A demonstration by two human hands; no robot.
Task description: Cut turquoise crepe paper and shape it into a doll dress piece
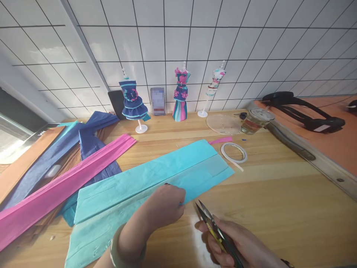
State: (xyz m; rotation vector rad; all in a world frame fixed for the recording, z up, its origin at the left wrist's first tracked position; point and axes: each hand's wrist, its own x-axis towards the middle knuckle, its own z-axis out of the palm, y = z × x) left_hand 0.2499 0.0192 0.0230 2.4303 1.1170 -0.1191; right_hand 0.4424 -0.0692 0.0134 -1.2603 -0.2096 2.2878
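My left hand [164,206] is closed in a pinch on the near edge of a long folded strip of turquoise crepe paper [145,178] lying across the wooden table [279,201]. My right hand [237,242] grips a pair of small thread snips [210,221], blades pointing up and left, just right of the left hand and close to the paper's edge. The blades are slightly apart and touch nothing.
Pink [64,186], dark blue [55,152] and brown [25,160] paper strips lie at left. A tape roll [234,152], a clear lid [223,124] and a glass jar [256,121] sit behind. Three small dress mannequins [181,93] stand by the tiled wall. A headset [304,111] rests at right.
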